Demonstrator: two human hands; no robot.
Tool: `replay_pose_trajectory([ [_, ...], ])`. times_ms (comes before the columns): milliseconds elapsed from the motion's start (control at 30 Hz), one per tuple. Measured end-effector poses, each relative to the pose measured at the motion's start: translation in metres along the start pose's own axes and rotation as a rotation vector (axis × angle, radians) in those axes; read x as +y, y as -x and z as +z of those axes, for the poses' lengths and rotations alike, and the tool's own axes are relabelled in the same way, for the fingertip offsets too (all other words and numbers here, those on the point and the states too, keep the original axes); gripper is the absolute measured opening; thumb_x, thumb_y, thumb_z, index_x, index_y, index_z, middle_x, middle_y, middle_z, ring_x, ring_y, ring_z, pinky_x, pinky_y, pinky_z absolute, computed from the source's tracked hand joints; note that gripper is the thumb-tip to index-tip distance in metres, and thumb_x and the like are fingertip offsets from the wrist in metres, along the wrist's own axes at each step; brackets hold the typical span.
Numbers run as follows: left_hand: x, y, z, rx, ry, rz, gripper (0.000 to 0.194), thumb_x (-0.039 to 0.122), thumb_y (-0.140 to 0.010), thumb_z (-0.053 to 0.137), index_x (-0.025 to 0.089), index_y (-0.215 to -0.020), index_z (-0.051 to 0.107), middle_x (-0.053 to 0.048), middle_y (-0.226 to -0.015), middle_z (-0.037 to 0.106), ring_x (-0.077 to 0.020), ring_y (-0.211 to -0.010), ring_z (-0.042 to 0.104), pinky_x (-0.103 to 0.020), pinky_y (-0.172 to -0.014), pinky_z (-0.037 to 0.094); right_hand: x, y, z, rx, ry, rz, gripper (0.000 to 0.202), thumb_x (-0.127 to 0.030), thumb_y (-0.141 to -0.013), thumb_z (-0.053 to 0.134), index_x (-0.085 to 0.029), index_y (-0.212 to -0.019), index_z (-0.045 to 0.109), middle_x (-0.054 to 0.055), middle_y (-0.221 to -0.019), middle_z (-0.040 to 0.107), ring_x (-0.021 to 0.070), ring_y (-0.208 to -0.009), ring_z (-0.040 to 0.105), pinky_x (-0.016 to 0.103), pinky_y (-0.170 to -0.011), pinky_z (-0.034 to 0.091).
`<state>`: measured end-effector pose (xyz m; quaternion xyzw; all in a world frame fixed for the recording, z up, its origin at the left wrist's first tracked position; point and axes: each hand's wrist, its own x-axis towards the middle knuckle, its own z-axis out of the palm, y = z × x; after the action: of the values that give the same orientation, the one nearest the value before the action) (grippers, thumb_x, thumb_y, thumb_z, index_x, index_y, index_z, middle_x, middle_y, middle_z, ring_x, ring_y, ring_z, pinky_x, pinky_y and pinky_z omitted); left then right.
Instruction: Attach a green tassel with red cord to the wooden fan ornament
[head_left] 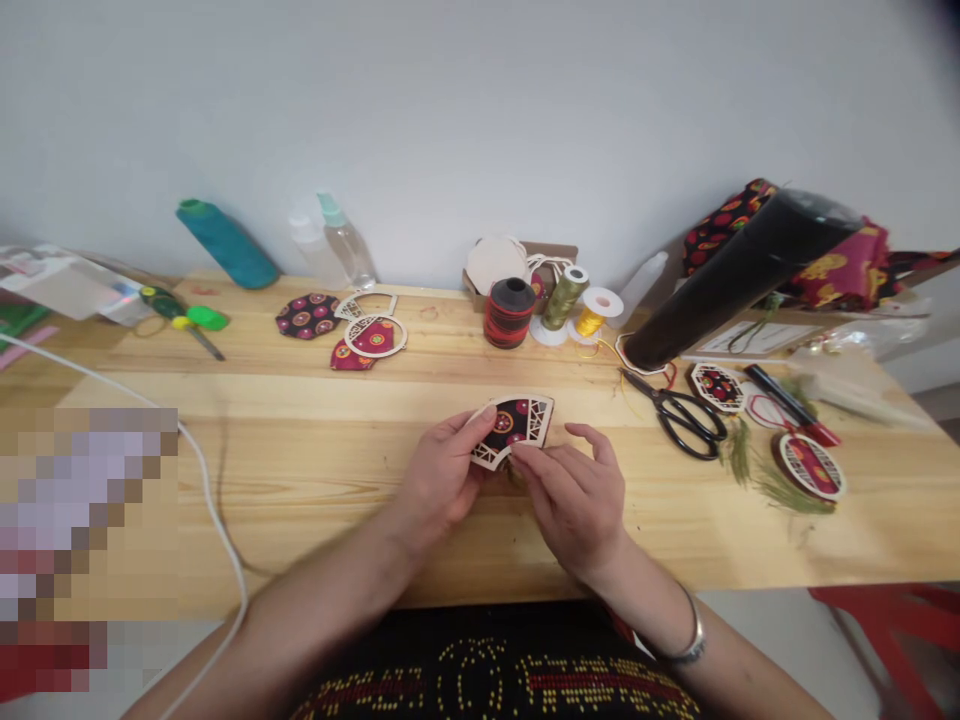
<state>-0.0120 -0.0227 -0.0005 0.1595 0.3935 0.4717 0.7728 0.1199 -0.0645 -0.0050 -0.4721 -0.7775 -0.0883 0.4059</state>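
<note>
A fan-shaped ornament [517,420] with a pale wooden frame and dark patterned fabric is held above the table, near its front middle. My left hand [442,470] grips its left side, thumb on the front face. The fingers of my right hand [574,490] are pinched at the lower curved edge, where a bit of olive-green thread shows below. Exactly what those fingertips hold is too small to tell.
Behind the hands stand a red-and-black spool [510,315], a green spool [564,298] and a yellow spool [596,315]. Black scissors [686,418], a black cylinder [735,275] and an oval ornament [812,466] are right. A white cable [202,475] crosses the left.
</note>
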Motion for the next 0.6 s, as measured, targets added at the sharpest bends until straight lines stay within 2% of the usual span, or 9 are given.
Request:
replay_pose_trajectory([
  [200,0.001,0.0028,0.0036,0.041,-0.031,0.069,0.016,0.024,-0.067,0.076,0.011,-0.075,0.071,-0.006,-0.071,0.072,-0.0112,-0.06,0.062,-0.022,-0.06,0.049,-0.0028,-0.0025,-0.0027,-0.026,-0.155,0.186,0.009,-0.016,-0.087,0.057,-0.022,-0.084,0.063,-0.005,-0.071,0.072,0.01,-0.059,0.063,0.035,-0.085,0.043],
  [367,0.0015,0.0027,0.0039,0.073,-0.069,0.087,0.021,0.027,-0.065,0.077,0.011,-0.076,0.072,-0.005,-0.066,0.072,-0.012,-0.054,0.061,-0.023,-0.053,0.049,-0.0001,-0.0054,-0.0059,-0.007,-0.307,0.38,0.008,-0.017,-0.085,0.059,-0.021,-0.079,0.064,-0.003,-0.071,0.07,0.0118,-0.065,0.063,0.031,-0.071,0.048],
  [500,0.0011,0.0021,0.0034,0.078,-0.08,0.082,0.023,0.028,-0.065,0.077,0.011,-0.078,0.072,-0.004,-0.067,0.072,-0.0125,-0.055,0.061,-0.023,-0.052,0.049,0.0016,-0.0042,-0.0056,-0.008,-0.318,0.397,0.008,-0.016,-0.085,0.058,-0.021,-0.08,0.063,-0.002,-0.071,0.069,0.012,-0.065,0.061,0.031,-0.068,0.047],
  [600,0.0014,0.0017,0.0033,0.095,-0.069,0.093,0.023,0.028,-0.064,0.079,0.01,-0.077,0.071,-0.004,-0.066,0.071,-0.0116,-0.055,0.06,-0.022,-0.051,0.049,0.0024,-0.001,-0.0044,-0.019,-0.27,0.304,0.009,-0.015,-0.086,0.057,-0.021,-0.082,0.061,-0.003,-0.072,0.07,0.0116,-0.064,0.062,0.034,-0.077,0.044],
])
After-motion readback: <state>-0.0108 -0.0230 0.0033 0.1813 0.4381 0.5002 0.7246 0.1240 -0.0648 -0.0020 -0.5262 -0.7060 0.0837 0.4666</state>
